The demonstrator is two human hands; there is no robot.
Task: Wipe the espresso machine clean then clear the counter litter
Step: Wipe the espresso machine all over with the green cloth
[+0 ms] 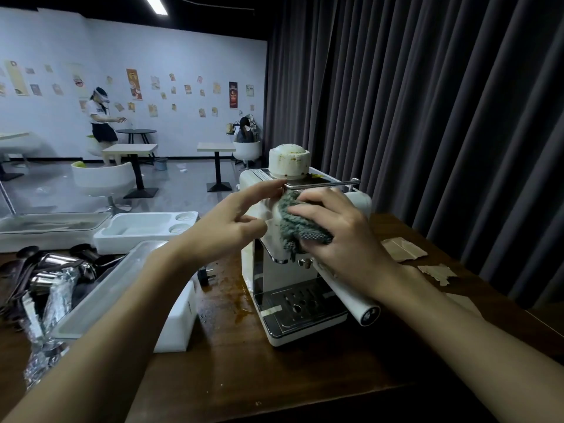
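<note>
On the wooden counter (pixel 232 374), left to right: your left hand (pixel 232 221), fingers spread and grasping nothing, steadies the white espresso machine (pixel 274 288), whose domed cap (pixel 288 160) is flecked brown; your right hand (pixel 338 230) presses a grey-green cloth (pixel 293 222) to its front; torn brown paper scraps (pixel 403 250) lie beyond.
</note>
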